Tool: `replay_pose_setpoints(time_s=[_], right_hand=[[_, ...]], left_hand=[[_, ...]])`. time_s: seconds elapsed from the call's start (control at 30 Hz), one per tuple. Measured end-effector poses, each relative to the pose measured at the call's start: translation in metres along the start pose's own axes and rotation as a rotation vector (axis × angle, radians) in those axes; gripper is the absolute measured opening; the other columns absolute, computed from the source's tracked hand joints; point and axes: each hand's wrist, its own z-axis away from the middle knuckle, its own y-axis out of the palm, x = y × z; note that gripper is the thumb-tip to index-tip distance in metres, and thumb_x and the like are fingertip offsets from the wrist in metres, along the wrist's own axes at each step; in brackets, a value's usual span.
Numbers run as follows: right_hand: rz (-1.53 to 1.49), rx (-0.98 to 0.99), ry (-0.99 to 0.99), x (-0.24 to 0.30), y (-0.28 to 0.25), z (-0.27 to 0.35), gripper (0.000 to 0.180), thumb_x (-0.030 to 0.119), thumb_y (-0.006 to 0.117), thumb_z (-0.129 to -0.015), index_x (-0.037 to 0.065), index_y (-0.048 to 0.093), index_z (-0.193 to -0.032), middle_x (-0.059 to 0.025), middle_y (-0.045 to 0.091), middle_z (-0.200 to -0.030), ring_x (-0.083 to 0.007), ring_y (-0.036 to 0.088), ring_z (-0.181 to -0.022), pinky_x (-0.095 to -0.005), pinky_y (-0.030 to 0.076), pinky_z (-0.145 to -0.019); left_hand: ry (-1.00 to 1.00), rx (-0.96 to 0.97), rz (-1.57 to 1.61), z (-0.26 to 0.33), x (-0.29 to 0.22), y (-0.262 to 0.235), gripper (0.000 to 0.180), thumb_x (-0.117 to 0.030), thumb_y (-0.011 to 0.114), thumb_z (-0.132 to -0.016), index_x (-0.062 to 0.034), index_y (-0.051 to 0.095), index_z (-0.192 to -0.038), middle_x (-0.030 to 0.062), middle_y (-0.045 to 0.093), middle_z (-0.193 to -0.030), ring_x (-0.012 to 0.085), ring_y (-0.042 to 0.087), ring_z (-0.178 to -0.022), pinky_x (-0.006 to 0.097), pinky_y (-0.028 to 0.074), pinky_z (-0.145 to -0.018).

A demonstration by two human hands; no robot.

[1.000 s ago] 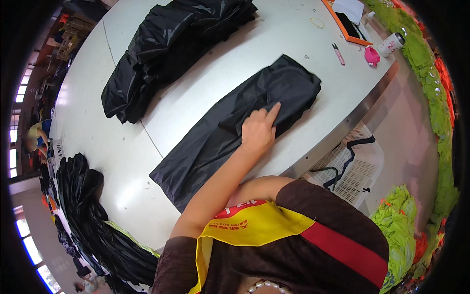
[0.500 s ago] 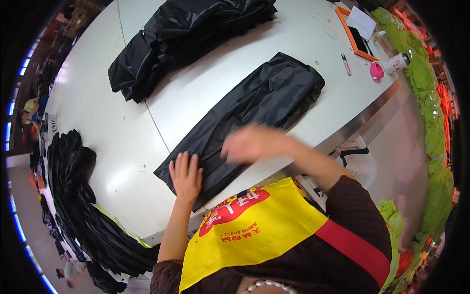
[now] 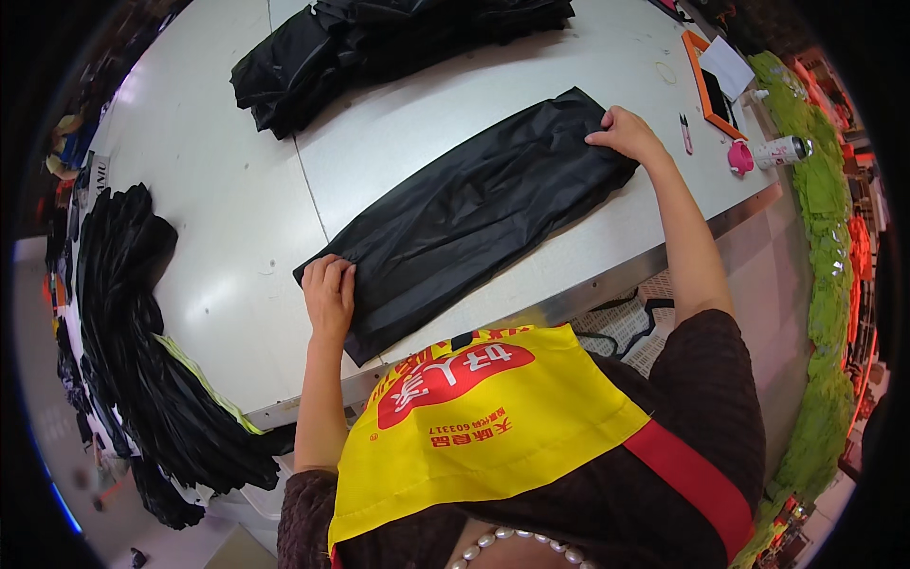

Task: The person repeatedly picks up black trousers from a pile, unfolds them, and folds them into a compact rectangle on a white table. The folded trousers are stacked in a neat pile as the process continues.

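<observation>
A long folded black garment (image 3: 474,209) of smooth, slightly shiny cloth lies slantwise on the white table (image 3: 227,256) before me. My left hand (image 3: 330,292) is closed on its near left end, the fingers curled over the cloth edge. At the far right end, my right hand (image 3: 626,135) pinches the corner between thumb and fingers. The cloth stretches between the two hands, with creases along its length. Its underside is hidden.
Beyond it lies a pile of black garments (image 3: 379,52). More black cloth (image 3: 142,351) hangs over the left edge. On the right are thread snips (image 3: 685,135), an orange tray (image 3: 713,95), a pink object (image 3: 740,157) and a white bottle (image 3: 782,151). Green cloth (image 3: 823,237) lines the right side.
My right hand has gone from above the garment's near part to its far right corner and grips there. My left hand, earlier flat, now curls on the left end. The garment lies flatter.
</observation>
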Motion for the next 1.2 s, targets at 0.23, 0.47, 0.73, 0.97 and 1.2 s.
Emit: replay_pose_setpoints(time_s=[0.23, 0.47, 0.73, 0.97, 1.2], right_hand=[[-0.723, 0.165, -0.333, -0.006, -0.031, 0.017, 0.03, 0.022, 0.07, -0.076, 0.005, 0.065, -0.1, -0.0081, 0.065, -0.092, -0.0152, 0.059, -0.089, -0.0253, 0.045, -0.08], [-0.546, -0.027, -0.383, -0.014, -0.015, 0.051, 0.037, 0.015, 0.067, -0.078, 0.001, 0.061, -0.113, -0.0092, 0.063, -0.109, -0.0164, 0.056, -0.104, -0.0259, 0.041, -0.092], [-0.459, 0.111, -0.248, -0.022, -0.008, 0.047, 0.052, 0.015, 0.057, -0.084, 0.001, 0.043, -0.132, -0.0111, 0.053, -0.126, -0.0186, 0.053, -0.111, -0.027, 0.037, -0.097], [-0.871, 0.157, -0.442, -0.034, -0.039, 0.058, 0.059, -0.007, 0.043, -0.081, 0.004, 0.036, -0.138, -0.0076, 0.045, -0.133, -0.0143, 0.045, -0.12, -0.0245, 0.03, -0.104], [-0.537, 0.047, -0.376, -0.014, -0.038, 0.024, 0.056, 0.02, 0.052, -0.088, 0.005, 0.034, -0.139, -0.0081, 0.042, -0.137, -0.0155, 0.043, -0.12, -0.0257, 0.029, -0.103]], left_hand=[[-0.094, -0.051, 0.042, 0.012, 0.011, 0.018, 0.007, -0.006, 0.06, -0.081, -0.0036, 0.054, -0.084, 0.0105, 0.059, -0.087, 0.0289, 0.055, -0.083, 0.037, 0.042, -0.075], [-0.091, -0.05, 0.034, 0.02, 0.022, 0.034, 0.009, -0.01, 0.061, -0.082, -0.0042, 0.054, -0.084, 0.0093, 0.058, -0.082, 0.0286, 0.054, -0.077, 0.037, 0.041, -0.07], [0.107, 0.088, -0.182, 0.015, -0.006, 0.019, 0.06, -0.045, 0.067, -0.074, -0.0052, 0.053, -0.117, 0.0126, 0.054, -0.117, 0.0308, 0.048, -0.108, 0.042, 0.032, -0.095], [0.003, 0.137, 0.062, 0.011, 0.004, 0.012, 0.051, -0.043, 0.063, -0.078, -0.004, 0.057, -0.111, 0.0137, 0.059, -0.109, 0.0303, 0.052, -0.104, 0.041, 0.035, -0.092], [-0.043, 0.352, 0.204, -0.01, 0.005, -0.01, 0.025, -0.018, 0.068, -0.077, -0.0024, 0.061, -0.095, 0.0127, 0.059, -0.104, 0.0306, 0.053, -0.1, 0.037, 0.043, -0.085]])
